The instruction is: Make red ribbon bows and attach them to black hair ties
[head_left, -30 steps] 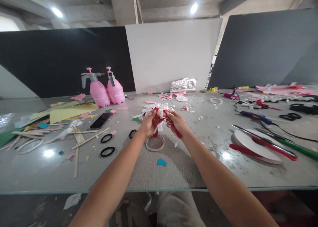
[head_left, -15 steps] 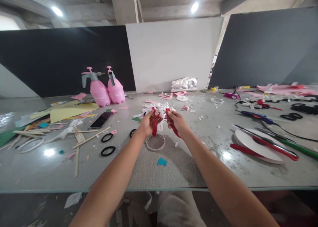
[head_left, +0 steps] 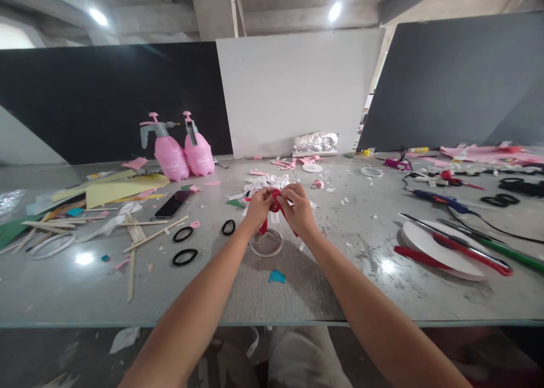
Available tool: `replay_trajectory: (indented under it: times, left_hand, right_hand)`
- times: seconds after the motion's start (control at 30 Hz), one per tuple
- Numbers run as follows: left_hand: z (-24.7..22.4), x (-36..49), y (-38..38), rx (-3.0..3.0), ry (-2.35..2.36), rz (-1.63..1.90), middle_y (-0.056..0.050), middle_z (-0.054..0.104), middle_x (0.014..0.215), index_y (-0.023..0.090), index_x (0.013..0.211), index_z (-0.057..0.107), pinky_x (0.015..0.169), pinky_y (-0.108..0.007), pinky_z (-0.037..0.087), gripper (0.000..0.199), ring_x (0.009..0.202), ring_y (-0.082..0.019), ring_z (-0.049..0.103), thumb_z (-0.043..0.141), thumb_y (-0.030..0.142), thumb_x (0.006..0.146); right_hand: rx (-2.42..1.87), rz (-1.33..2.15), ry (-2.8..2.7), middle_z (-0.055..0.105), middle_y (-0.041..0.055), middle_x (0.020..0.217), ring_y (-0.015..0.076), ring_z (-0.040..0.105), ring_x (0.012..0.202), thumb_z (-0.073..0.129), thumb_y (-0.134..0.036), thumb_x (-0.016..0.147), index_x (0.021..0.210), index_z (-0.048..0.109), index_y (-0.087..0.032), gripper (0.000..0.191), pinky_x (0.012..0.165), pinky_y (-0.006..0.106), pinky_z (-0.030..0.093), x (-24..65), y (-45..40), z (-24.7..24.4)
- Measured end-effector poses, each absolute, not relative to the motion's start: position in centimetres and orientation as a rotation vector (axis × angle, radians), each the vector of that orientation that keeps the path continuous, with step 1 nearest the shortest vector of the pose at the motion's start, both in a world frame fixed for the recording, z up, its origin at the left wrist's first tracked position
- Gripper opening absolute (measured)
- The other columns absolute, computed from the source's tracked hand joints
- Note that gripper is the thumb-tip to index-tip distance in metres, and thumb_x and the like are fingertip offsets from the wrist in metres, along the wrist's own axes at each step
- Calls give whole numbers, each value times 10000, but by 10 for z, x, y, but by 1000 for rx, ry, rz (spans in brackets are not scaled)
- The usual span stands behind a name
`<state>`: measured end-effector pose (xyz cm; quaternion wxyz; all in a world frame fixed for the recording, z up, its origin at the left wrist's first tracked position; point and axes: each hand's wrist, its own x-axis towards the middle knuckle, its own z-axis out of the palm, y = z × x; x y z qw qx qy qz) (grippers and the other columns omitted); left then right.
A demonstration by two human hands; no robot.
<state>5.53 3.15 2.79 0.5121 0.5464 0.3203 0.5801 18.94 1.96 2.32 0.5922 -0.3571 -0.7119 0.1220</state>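
Note:
A red ribbon (head_left: 276,201) is pinched between my two hands above the middle of the table, bunched where the fingertips meet. My left hand (head_left: 259,208) grips it from the left, and one tail hangs below those fingers. From the right, my right hand (head_left: 298,205) is closed on the same ribbon, with another tail drooping under the palm. Below the hands lies a clear, pale ring (head_left: 266,244). Crumpled white strips (head_left: 272,180) sit just behind the fingers, partly hidden. A blue scrap (head_left: 277,276) lies nearer to me.
Two pink spray bottles (head_left: 170,157) and a phone (head_left: 173,204) stand or lie to the left, near wooden sticks (head_left: 132,269) and black rings (head_left: 185,257). On the right are a ribbon roll (head_left: 442,252), a blue glue gun (head_left: 440,200) and its cord.
My hands have come together from slightly apart. The ribbon, stretched between them before, is now gathered in a small bunch at the fingertips.

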Motion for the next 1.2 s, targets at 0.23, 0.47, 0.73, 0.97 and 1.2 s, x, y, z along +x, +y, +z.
replay_trajectory:
  times: [0.23, 0.47, 0.73, 0.97, 1.2]
  left_hand:
    - [29, 54, 25, 1657, 785, 1322, 68, 550, 639, 216, 1382, 343, 565, -211, 373, 613, 553, -79, 479, 585, 211, 819]
    - [31, 52, 25, 1648, 802, 1375, 41, 597, 728, 255, 1393, 380, 647, -217, 402, 664, 621, -93, 531, 655, 199, 791]
    - [38, 57, 12, 1579, 842, 1564, 3, 623, 833, 264, 1137, 635, 871, -232, 400, 443, 801, -135, 574, 705, 112, 727]
    - [38, 55, 18, 1633, 845, 1525, 3, 629, 806, 234, 1025, 651, 796, -228, 427, 314, 759, -128, 582, 719, 159, 728]
    - [36, 41, 31, 1592, 730, 1309, -10, 626, 782, 171, 870, 652, 707, -224, 461, 259, 724, -117, 577, 790, 239, 662]
  right_hand:
    - [-895, 782, -1571, 607, 35, 791, 136, 584, 560, 536, -458, 850, 900, 664, -192, 299, 373, 228, 467, 193, 20, 27]
    - [-885, 1087, -1171, 470, -56, 526, 66, 453, 377, 649, -437, 750, 790, 639, -157, 283, 337, 206, 476, 186, 25, 24]
    - [-850, 1438, -853, 553, -20, 615, 72, 506, 498, 733, -218, 699, 726, 588, -164, 156, 484, 224, 567, 182, 26, 21]
    - [-743, 1755, -912, 549, 1, 621, 70, 525, 558, 643, -128, 804, 708, 627, -120, 97, 720, 262, 621, 201, 26, 22]
    - [-784, 1912, -1013, 545, -1, 601, 74, 564, 587, 689, -160, 799, 722, 622, -110, 114, 761, 253, 613, 216, 31, 18]
